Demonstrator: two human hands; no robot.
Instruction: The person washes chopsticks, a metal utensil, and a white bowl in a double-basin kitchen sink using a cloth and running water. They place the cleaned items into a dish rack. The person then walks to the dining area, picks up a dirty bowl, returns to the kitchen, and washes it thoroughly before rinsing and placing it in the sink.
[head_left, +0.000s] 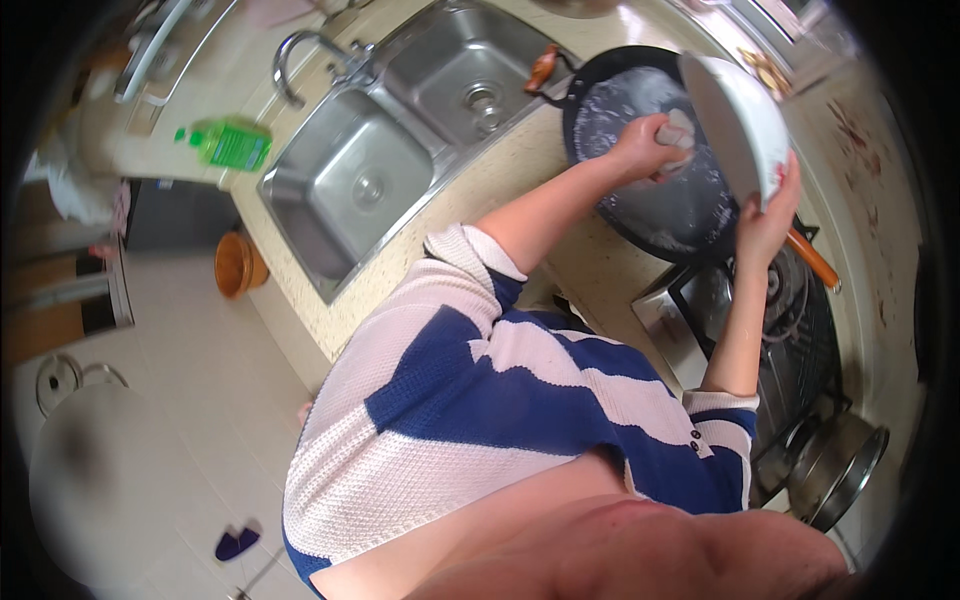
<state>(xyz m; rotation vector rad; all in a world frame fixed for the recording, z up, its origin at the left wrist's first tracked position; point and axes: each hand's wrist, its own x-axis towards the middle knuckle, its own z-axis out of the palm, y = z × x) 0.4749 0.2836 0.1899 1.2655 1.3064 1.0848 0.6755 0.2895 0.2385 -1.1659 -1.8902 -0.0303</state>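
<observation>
In my left hand (651, 146) is a wet, pale cloth (677, 135), bunched up over the middle of a wide dark wok (574, 131). Cloudy water with suds (660, 214) fills the bottom of the wok. My right hand (776, 191) grips the rim of a large white bowl (750, 120) that has a red mark on its outside. The bowl is tipped on its side above the wok's right part, its inner face towards the cloth. A wooden handle (541, 69) and a long wooden handle (814, 259) stick out either side of the wok.
Left of the wok are two steel sink basins (367, 187) and a chrome faucet (289, 71). A green bottle (232, 145) lies beyond them. The gas hob (802, 352) is at the right, with a glass-lidded pot (832, 465) nearer me. A brown bucket (238, 265) stands past the counter's end.
</observation>
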